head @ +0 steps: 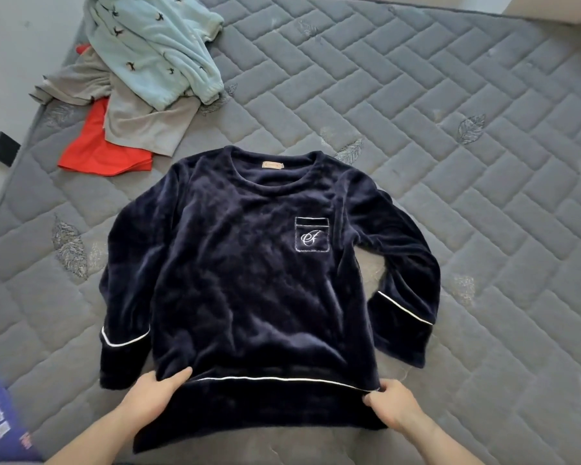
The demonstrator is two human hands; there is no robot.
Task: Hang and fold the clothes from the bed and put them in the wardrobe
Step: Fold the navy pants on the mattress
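Navy fleece top [249,270] on mattress [450,162]

Both bare forearms reach up from the bottom edge; the left hand [156,391] and right hand [394,402] each have fingers curled, pinching.

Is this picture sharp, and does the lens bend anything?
Head view: wide-angle bowing curves the mattress edges; even soft daylight, faint sheen on the navy top; centre sharp, left hand and right hand slightly soft.
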